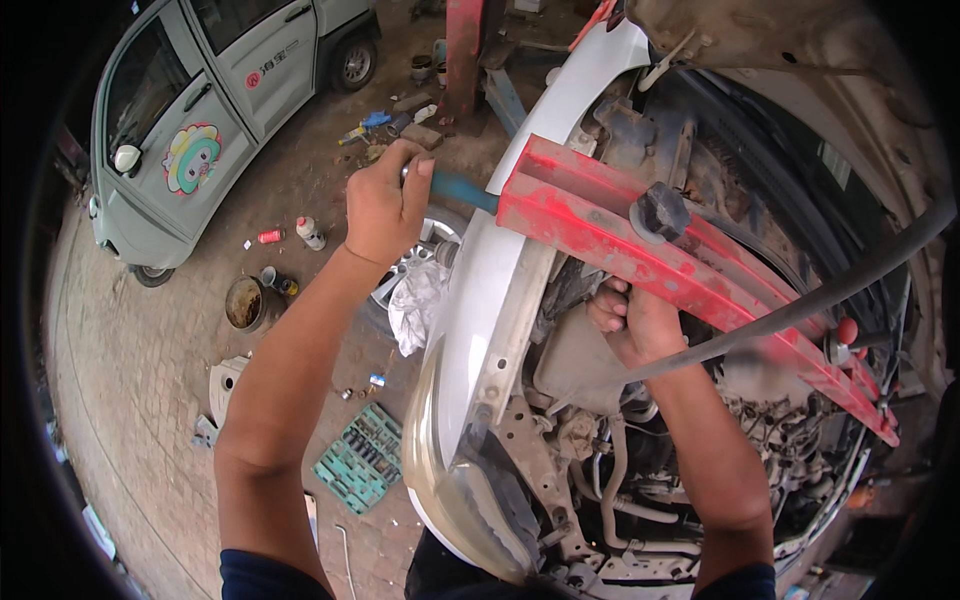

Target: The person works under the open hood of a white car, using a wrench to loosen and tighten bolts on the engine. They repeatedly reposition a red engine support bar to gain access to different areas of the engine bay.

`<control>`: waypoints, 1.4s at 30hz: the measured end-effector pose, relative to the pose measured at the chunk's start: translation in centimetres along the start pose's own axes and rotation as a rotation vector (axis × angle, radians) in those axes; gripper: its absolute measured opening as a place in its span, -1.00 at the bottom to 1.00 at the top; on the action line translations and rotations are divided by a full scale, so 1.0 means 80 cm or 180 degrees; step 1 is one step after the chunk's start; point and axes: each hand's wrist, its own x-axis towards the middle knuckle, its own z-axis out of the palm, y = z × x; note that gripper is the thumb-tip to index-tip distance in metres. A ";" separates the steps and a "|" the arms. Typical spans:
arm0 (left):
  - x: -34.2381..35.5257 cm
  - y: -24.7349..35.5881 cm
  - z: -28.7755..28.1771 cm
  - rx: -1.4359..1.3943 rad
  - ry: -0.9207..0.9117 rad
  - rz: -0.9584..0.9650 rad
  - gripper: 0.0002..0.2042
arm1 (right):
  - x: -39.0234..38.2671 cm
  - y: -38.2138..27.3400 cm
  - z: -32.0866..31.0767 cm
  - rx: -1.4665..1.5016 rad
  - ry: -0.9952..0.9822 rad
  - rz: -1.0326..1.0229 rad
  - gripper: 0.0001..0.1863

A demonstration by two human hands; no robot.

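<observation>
Left hand (388, 198) fisted on blurred teal handle (462, 190); right hand (640, 318) half-curled under red steel beam (685, 285) across engine bay (615, 480), grip: can't tell. Uneven pull could skid beam, scratching white fender (478, 285).

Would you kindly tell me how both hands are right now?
Left hand: closed, apparently gripping a teal bar.
Right hand: fingers curled beneath the red beam; grip cannot be told.
</observation>
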 end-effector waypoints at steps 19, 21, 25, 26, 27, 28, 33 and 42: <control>0.118 0.041 -0.050 -0.0674 -0.3465 -0.3225 -0.45 | 0.027 0.013 -0.064 -0.3932 -0.0206 -0.3485 -0.81; 0.103 0.049 -0.034 -0.0304 -0.2696 -0.2850 -0.45 | 0.029 0.026 -0.084 -0.3670 -0.0228 -0.2605 -0.77; 0.067 0.051 -0.018 0.0031 -0.1344 -0.1259 -0.49 | 0.030 0.027 -0.075 -0.2564 -0.0101 -0.1574 -0.69; 0.053 0.049 -0.017 -0.0007 -0.1028 -0.0959 -0.52 | 0.027 0.027 -0.062 -0.2155 -0.0004 -0.1333 -0.68; 0.039 0.045 -0.014 -0.0051 -0.0717 -0.0656 -0.54 | 0.024 0.026 -0.055 -0.1747 0.0097 -0.1093 -0.66; 0.027 0.036 -0.012 -0.0084 -0.0384 -0.0351 -0.57 | 0.023 0.023 -0.051 -0.1542 -0.0018 -0.0895 -0.66; -0.004 0.011 0.001 0.0104 0.0346 0.0099 -0.70 | 0.009 0.003 -0.020 -0.0384 -0.0297 -0.0178 -0.64; 0.087 0.068 -0.046 -0.1184 -0.2379 -0.3038 -0.67 | 0.009 -0.002 -0.056 -0.2696 -0.0405 -0.1215 -0.72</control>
